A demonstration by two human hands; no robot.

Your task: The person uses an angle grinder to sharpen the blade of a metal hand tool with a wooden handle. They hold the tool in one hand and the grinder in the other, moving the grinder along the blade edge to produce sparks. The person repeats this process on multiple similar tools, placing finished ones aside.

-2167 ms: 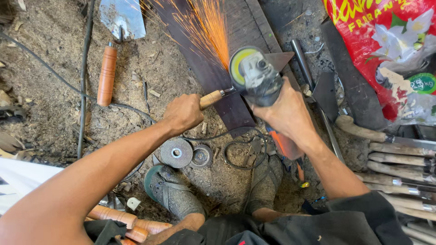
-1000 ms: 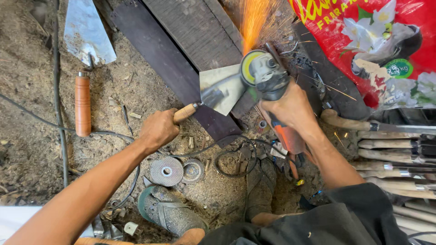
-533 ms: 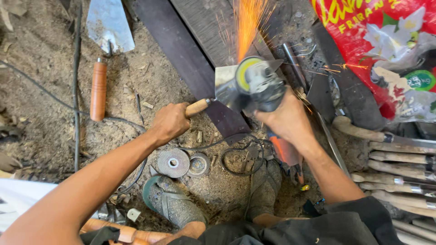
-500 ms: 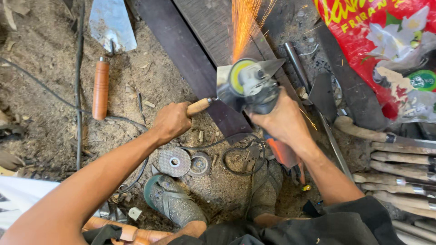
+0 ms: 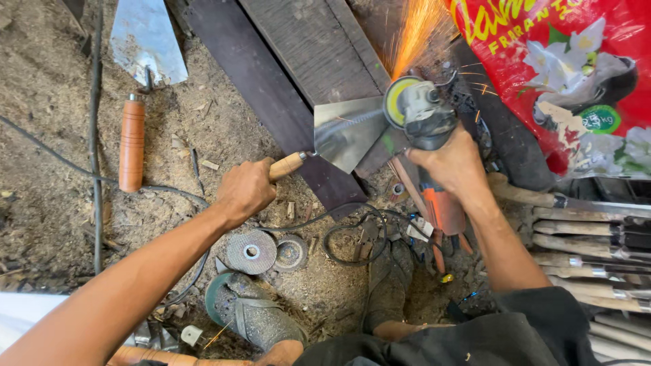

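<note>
Trowel in hand: the left hand [image 5: 245, 190] grips the handle of a trowel [image 5: 342, 132] whose blade lies on a plank [image 5: 308, 57] at centre.
Grinder: the angle grinder [image 5: 424, 129] sits right of the blade, its disc touching the blade's edge, the right hand [image 5: 451, 163] around its body.
Second trowel: another trowel [image 5: 139, 74] lies on the ground, far left of the plank.
Discs: two loose grinding discs [image 5: 252, 251] lie below the left hand, above a shoe [image 5: 254, 318].
Sack: a printed sack [image 5: 563, 74] lies right of the grinder.
Handles: a row of tool handles [image 5: 590, 244] lies below the sack, at the right edge.
</note>
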